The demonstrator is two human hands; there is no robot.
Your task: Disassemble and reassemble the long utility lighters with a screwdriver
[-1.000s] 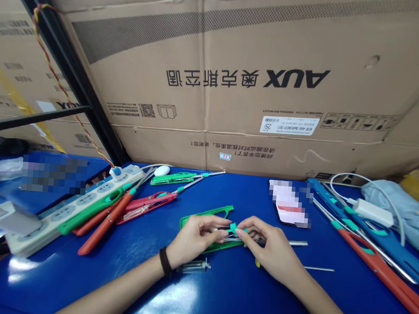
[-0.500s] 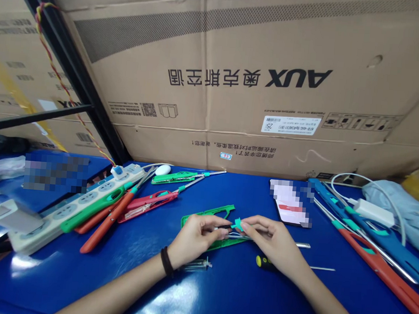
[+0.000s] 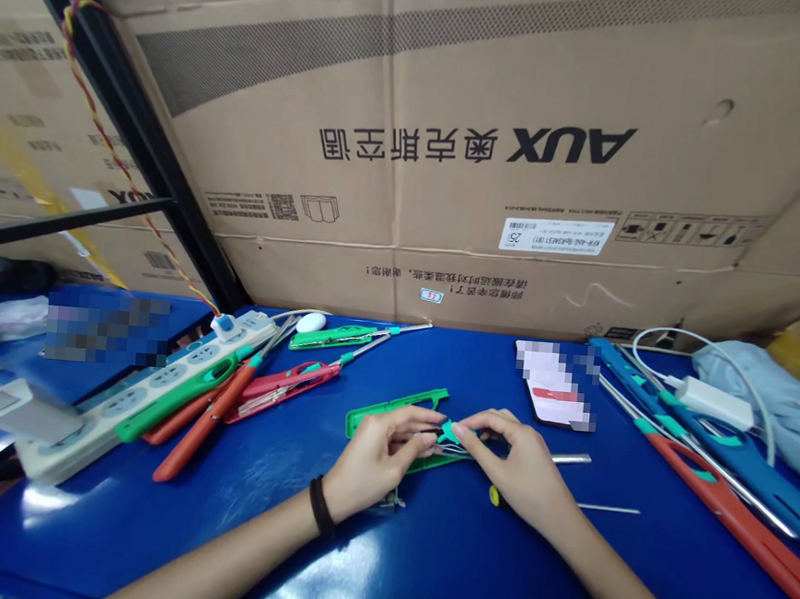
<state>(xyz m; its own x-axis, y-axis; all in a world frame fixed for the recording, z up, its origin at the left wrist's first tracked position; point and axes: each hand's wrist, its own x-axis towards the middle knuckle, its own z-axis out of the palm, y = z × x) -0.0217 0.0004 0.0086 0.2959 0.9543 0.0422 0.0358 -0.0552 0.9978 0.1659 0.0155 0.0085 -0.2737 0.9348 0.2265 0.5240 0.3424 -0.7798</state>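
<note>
My left hand (image 3: 378, 455) and my right hand (image 3: 516, 461) meet over a green plastic shell (image 3: 391, 408) lying on the blue table (image 3: 421, 560). Both pinch a small teal part (image 3: 446, 430) with thin wires, joined to a metal tube (image 3: 571, 459) that sticks out to the right of my right hand. A black band sits on my left wrist. A screwdriver with a yellow end (image 3: 493, 497) lies under my right hand. A thin metal rod (image 3: 609, 509) rests to its right.
Red and green long-nosed lighters (image 3: 275, 387) lie at the left beside a white power strip (image 3: 158, 382). Blue and red lighters (image 3: 718, 481), a white charger (image 3: 714, 403) and a phone (image 3: 552, 385) lie at the right. Large cardboard boxes (image 3: 454, 147) stand behind the table.
My hands have drawn closer together and slightly lower over the green shell. The small metal piece near my left wrist is now mostly hidden by that hand.
</note>
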